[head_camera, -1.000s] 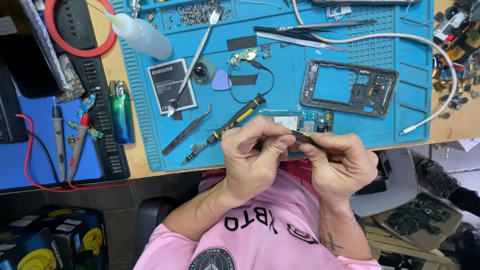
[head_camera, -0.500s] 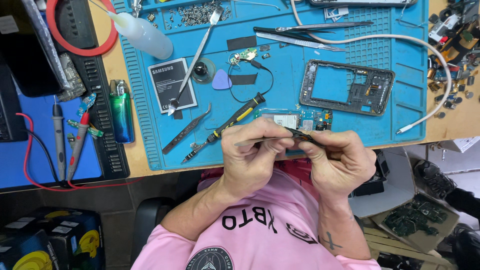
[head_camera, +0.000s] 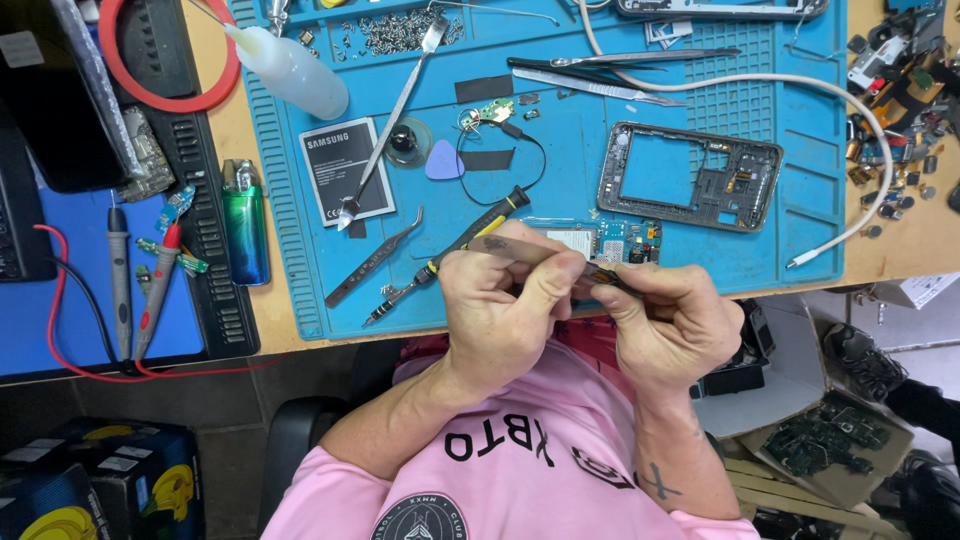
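Note:
Both hands meet over the front edge of the blue work mat (head_camera: 780, 260), above my lap. My left hand (head_camera: 505, 305) and my right hand (head_camera: 672, 325) pinch the same thin dark tool (head_camera: 603, 273), fingertips touching. What its tip bears is hidden by the fingers. Just beyond the hands lies a small phone circuit board (head_camera: 612, 240). A black and yellow screwdriver (head_camera: 470, 238) lies slantwise by my left hand. The stripped phone frame (head_camera: 690, 175) rests farther right on the mat.
On the mat: a dark battery (head_camera: 345, 170), a metal spudger (head_camera: 395, 110), bent tweezers (head_camera: 375, 270), a blue pick (head_camera: 443, 160), more tweezers (head_camera: 600, 75), loose screws (head_camera: 390, 30), a white cable (head_camera: 850, 120). At left: a squeeze bottle (head_camera: 290, 65), a lighter (head_camera: 245, 220), meter probes (head_camera: 120, 280).
The hands stay together at the mat's front edge, with only small finger shifts on the thin tool. Nothing on the mat has moved.

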